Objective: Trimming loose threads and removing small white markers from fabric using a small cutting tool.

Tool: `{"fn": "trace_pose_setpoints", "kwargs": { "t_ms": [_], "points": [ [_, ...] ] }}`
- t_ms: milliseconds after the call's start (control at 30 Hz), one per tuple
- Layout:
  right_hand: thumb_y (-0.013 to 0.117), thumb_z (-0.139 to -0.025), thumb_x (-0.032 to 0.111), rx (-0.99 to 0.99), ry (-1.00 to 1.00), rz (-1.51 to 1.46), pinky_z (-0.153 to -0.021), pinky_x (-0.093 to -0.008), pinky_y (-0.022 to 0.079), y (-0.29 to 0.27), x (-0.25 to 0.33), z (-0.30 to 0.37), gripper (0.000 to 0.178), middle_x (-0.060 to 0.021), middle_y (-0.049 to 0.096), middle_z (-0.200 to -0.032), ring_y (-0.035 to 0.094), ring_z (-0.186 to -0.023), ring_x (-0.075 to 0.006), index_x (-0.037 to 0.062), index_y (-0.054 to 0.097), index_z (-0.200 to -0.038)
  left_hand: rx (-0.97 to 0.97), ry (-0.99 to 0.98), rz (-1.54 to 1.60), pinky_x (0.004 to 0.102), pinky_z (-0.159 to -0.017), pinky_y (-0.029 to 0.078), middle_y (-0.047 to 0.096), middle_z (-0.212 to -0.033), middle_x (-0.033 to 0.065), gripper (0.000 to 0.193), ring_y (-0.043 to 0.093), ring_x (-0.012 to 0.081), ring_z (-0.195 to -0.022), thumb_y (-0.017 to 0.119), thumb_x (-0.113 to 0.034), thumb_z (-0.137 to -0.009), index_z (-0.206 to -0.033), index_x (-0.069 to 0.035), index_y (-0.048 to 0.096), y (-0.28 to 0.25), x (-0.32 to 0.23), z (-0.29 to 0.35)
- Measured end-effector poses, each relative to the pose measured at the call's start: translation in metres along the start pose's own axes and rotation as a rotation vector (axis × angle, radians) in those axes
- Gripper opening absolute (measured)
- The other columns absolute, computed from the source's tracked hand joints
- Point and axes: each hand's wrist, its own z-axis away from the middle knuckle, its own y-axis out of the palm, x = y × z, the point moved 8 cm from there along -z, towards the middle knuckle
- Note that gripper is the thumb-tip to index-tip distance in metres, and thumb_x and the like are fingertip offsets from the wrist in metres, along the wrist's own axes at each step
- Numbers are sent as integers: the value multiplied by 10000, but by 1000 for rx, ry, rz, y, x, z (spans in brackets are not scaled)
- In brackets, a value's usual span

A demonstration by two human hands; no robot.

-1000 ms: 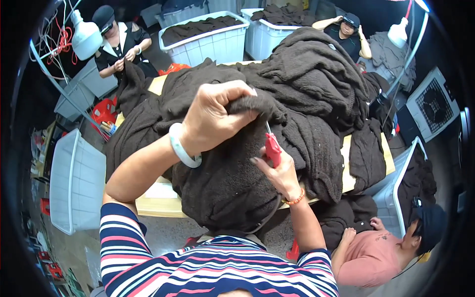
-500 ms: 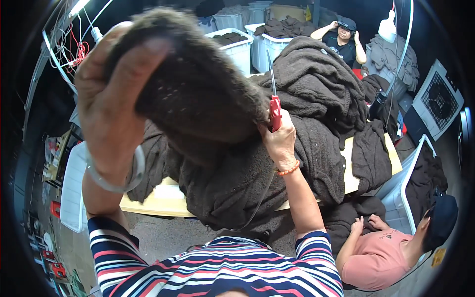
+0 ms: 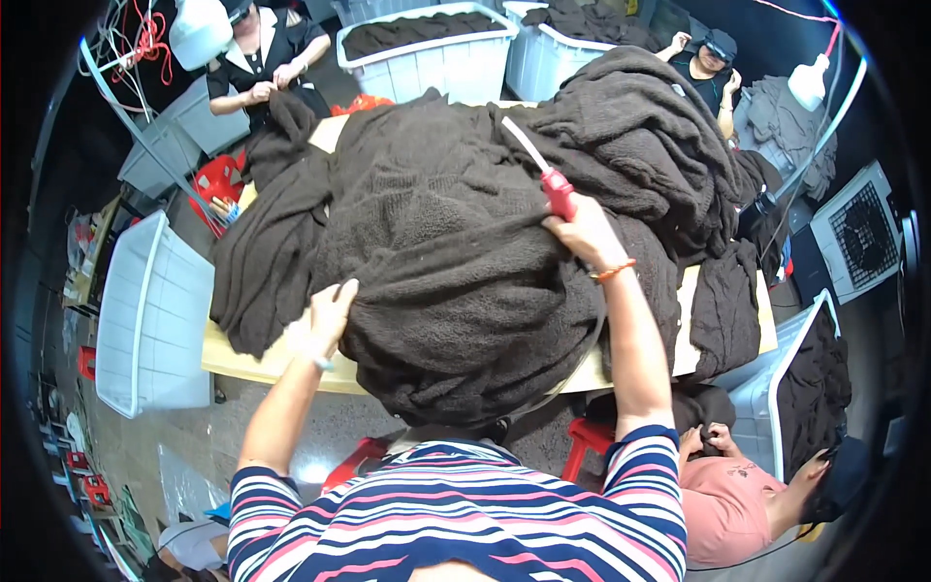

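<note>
Well apart over the bench (image 3: 247,362), your two hands work a heap of dark brown fabric (image 3: 465,310): your left hand (image 3: 330,315) pinches one end of a stretched fold, while your right hand (image 3: 585,231), clamped around a red-handled tool (image 3: 557,188), meets the other end. The tool's slim, pale tip points toward a white bin (image 3: 427,73) beyond.

The dark brown heaped cloth (image 3: 456,330) looks matt, fuzzy and rough. The slim red-handled tool (image 3: 560,194) is smooth plastic at the handle and apparently metal beyond it. The pale yellow table (image 3: 257,367) resembles smooth wood. At left, the white rectangular tub (image 3: 145,330) is smooth, slightly glossy plastic.
</note>
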Motion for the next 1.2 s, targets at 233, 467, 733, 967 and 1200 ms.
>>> {"fn": "trace_pose_setpoints", "kwargs": {
  "t_ms": [233,467,733,967,1200],
  "points": [
    [742,-792,236,-2,124,56,-805,-400,518,44,-40,7,292,-166,705,-939,678,-899,-350,66,673,-1020,-59,943,-350,479,-1054,376,565,-1282,207,493,508,390,-1218,734,-166,-776,-1233,-48,592,96,-144,71],
    [666,-907,282,-165,78,108,-756,-429,520,-3,-11,53,307,-213,684,-904,668,-877,-399,73,620,-1127,312,932,-623,578,-1176,148,339,-1536,165,767,219,391,-1455,722,-404,-814,-1459,-128,413,252,-111,33],
    [652,-895,323,173,221,492,-655,-508,519,-23,6,180,234,-204,652,-717,656,-711,-423,125,613,-1013,309,986,-618,681,-1145,83,338,-1535,140,745,121,399,-1480,747,-416,-777,-1414,-146,471,260,-94,31],
    [660,-884,314,311,245,581,-648,-479,535,7,33,162,269,-200,664,-731,669,-710,-404,73,623,-999,312,937,-712,757,-1094,46,343,-1547,83,694,77,408,-1485,714,-471,-787,-1379,-161,528,273,-78,23],
    [643,-865,299,440,-103,372,-611,-478,543,94,102,127,282,-193,659,-682,677,-648,-368,32,624,-952,327,927,-750,845,-1008,1,304,-1579,15,758,84,386,-1487,686,-526,-771,-1439,-244,466,280,-57,17]
  ]
}}
